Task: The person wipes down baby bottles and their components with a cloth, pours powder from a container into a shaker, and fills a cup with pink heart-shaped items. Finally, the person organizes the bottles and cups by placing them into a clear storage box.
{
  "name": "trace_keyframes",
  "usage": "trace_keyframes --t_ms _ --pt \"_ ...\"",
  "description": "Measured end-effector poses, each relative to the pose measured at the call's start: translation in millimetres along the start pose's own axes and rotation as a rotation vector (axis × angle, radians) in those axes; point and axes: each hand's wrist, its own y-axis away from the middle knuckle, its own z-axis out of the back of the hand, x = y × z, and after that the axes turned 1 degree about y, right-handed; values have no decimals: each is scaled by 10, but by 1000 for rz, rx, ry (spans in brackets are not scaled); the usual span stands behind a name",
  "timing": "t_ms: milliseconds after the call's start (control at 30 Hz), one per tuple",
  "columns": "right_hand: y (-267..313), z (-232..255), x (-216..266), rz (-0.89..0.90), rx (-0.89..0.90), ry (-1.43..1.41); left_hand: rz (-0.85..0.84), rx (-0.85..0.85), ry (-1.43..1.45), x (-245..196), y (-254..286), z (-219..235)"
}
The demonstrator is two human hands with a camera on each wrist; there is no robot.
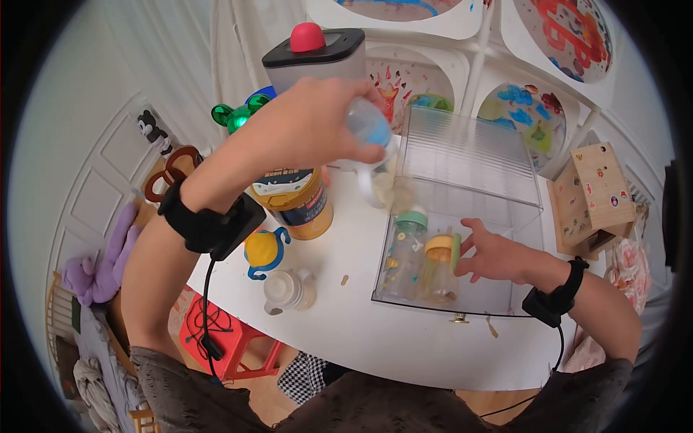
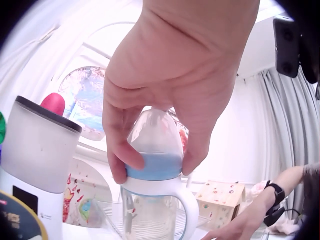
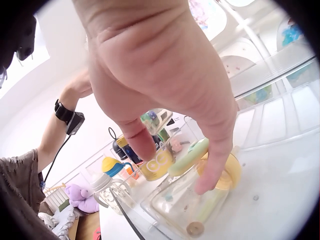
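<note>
My left hand [image 1: 317,119] grips a bottle with a blue collar and white handles [image 2: 155,170] from above, fingers round its collar, holding it upright over the table near the clear box. My right hand [image 1: 498,254] is over the clear box [image 1: 491,307], its fingers spread beside a yellow-topped bottle [image 1: 437,270] with a green handle [image 3: 189,157]; whether they touch it I cannot tell. Left of that bottle, a green-topped bottle [image 1: 408,249] lies in the box.
A yellow-lidded tin [image 1: 307,209], a yellow and blue cup [image 1: 263,250] and a white-topped bottle [image 1: 287,290] stand on the left of the table [image 1: 346,325]. Behind them is a grey appliance [image 1: 317,61]. A wooden house [image 1: 595,187] stands at the right.
</note>
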Motion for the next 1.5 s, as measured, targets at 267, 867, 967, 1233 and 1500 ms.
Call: trace_keyframes --t_ms 267,867,967,1233,1500 --pt "33 47 34 96 51 -117 -120 276 341 -153 -54 -378" --pt "-36 46 -165 108 23 -417 -636 301 -207 -597 478 -1405" --pt "-30 34 -176 112 16 -430 -755 288 -356 -502 439 -1719" --pt "-12 39 -211 144 -29 -378 -603 552 -342 -465 227 -1797" --pt "442 93 -258 -39 -371 -137 -606 580 -279 -459 231 -1792"
